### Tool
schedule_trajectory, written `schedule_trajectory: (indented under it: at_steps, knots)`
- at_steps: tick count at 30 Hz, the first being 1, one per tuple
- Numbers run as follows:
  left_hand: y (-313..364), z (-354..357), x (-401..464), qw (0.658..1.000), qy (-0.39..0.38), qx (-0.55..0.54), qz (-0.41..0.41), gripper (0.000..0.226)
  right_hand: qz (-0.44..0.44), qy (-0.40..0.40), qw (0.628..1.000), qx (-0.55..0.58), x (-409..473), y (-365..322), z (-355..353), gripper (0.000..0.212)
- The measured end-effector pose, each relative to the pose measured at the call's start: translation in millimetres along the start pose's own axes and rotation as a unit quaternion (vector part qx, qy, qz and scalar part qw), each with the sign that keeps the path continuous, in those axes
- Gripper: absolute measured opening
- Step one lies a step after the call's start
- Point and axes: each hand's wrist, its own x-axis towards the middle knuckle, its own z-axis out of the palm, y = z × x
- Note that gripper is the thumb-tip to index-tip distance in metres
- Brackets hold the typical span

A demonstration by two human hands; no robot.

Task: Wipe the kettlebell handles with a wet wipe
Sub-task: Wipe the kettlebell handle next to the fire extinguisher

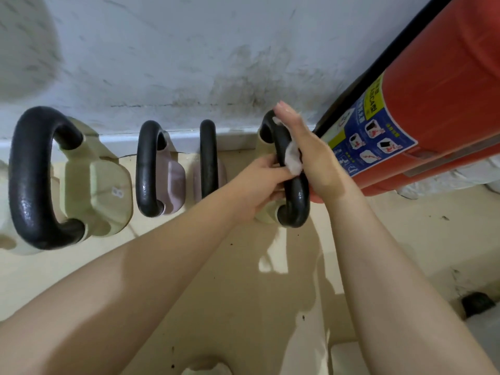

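Observation:
Several kettlebells with black handles stand in a row along the wall. The rightmost kettlebell handle is held between both hands. My right hand wraps the upper part of this handle with a crumpled white wet wipe pressed against it. My left hand grips the same handle from the left, fingers on its middle. The cream body of this kettlebell is mostly hidden behind my hands. To the left stand a large cream kettlebell marked 8 and two pinkish kettlebells.
A red fire extinguisher with a blue label leans close on the right, almost touching my right hand. The scuffed white wall runs just behind the kettlebells. The beige floor lies below. A small dark object sits at lower right.

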Motion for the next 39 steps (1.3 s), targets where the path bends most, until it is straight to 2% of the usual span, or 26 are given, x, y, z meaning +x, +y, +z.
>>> schedule_trajectory:
  at_steps: [4,9,12,15,17,21,24,27,28,30,31,32,34,36,37,39]
  knots:
    - [0,-18,-7,0.998,-0.014,0.066,0.004,0.035,-0.060,0.011,0.998,-0.020,-11,15,9,0.042]
    - [-1,-35,-20,0.993,-0.037,0.110,-0.010,0.039,0.039,0.029,0.999,-0.025,23,9,13,0.038]
    - [-3,-43,-30,0.990,-0.063,0.121,-0.021,0.035,0.027,0.045,0.998,-0.019,29,10,13,0.044]
    - [-6,-48,-37,0.987,-0.087,0.136,-0.021,0.037,-0.036,-0.020,0.998,-0.038,28,-3,15,0.051]
    - [-10,-48,-41,0.986,-0.091,0.139,-0.020,0.038,-0.026,-0.052,0.992,-0.110,32,-16,16,0.054]
    - [-14,-46,-40,0.988,-0.081,0.133,-0.011,0.038,0.003,-0.106,0.946,-0.306,40,-38,15,0.057]
    - [-14,-45,-39,0.989,-0.087,0.120,-0.008,0.039,-0.044,-0.176,0.877,-0.446,30,-48,28,0.060]
    - [-12,-43,-37,0.988,-0.091,0.121,-0.005,0.036,-0.095,-0.125,0.850,-0.503,31,-45,29,0.058]
    - [-10,-42,-36,0.989,-0.086,0.119,-0.004,0.033,-0.087,-0.098,0.860,-0.493,36,-43,26,0.056]
    - [-8,-39,-31,0.990,-0.079,0.119,-0.001,0.031,-0.051,-0.053,0.914,-0.399,44,-40,19,0.054]
    - [-7,-37,-29,0.989,-0.078,0.122,0.001,0.031,-0.047,-0.046,0.924,-0.377,44,-39,17,0.053]
    - [-9,-35,-28,0.990,-0.080,0.119,0.002,0.031,-0.058,-0.057,0.912,-0.401,40,-38,15,0.054]
    - [-12,-31,-26,0.992,-0.082,0.099,0.002,0.031,-0.132,-0.080,0.849,-0.504,29,-30,12,0.055]
    - [-12,-27,-23,0.993,-0.077,0.088,0.008,0.030,-0.190,-0.055,0.807,-0.556,24,-25,7,0.053]
    - [-12,-25,-20,0.994,-0.071,0.087,0.011,0.029,-0.188,-0.040,0.813,-0.549,26,-24,4,0.051]
    - [-8,-21,-15,0.995,-0.055,0.083,0.015,0.027,-0.172,-0.012,0.849,-0.500,29,-21,1,0.049]
